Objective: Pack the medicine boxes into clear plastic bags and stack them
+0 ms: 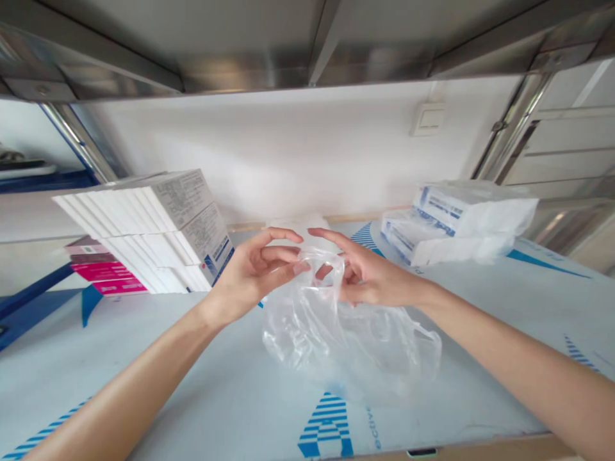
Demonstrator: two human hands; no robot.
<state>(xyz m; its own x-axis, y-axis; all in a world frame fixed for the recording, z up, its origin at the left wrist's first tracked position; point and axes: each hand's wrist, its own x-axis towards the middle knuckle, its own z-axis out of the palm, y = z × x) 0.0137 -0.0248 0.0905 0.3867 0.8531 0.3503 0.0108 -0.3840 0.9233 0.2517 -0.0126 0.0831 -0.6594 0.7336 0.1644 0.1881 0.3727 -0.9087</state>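
Observation:
A clear plastic bag [336, 333] hangs crumpled from my two hands above the table, its lower part spread toward the front. My left hand [254, 269] pinches the bag's top edge between thumb and fingers. On the other side, my right hand [369, 269] has its fingers curled around the bag's handle loop, the index finger stretched toward the left hand. Nothing can be made out inside the bag. Behind the hands, a pale, see-through item [300, 223] lies near the wall, partly hidden.
White boxes [158, 224] are stacked at left, beside pink boxes [113, 278]. Plastic-wrapped packs of boxes [461, 218] lie at right. A metal shelf [250, 51] hangs low overhead. Blue-printed film covers the table [230, 397]; a wall switch [429, 119] is behind.

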